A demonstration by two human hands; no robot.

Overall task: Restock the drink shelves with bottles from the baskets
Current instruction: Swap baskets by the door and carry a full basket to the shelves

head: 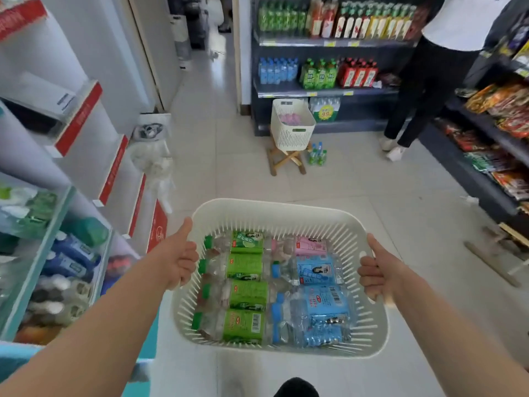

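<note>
1. The left hand (179,259) is closed on the left rim of a cream slotted plastic basket (286,213), thumb up; the right hand (375,270) is closed on the right rim in the same way.
2. The basket is held above the floor and contains clear bottles lying on their sides: green-label bottles (246,293) on the left, blue-label bottles (317,308) on the right, one pink-label bottle (309,246) at the far right.
3. The floor is pale glossy tile (357,181).
4. Ahead, a second cream basket (292,124) stands on a small wooden folding stool (286,160), with a few small bottles (316,154) on the floor beside it.
5. Behind it, dark drink shelves (326,90) carry rows of bottles.
6. A person in dark trousers (415,90) stands at the right.
</note>
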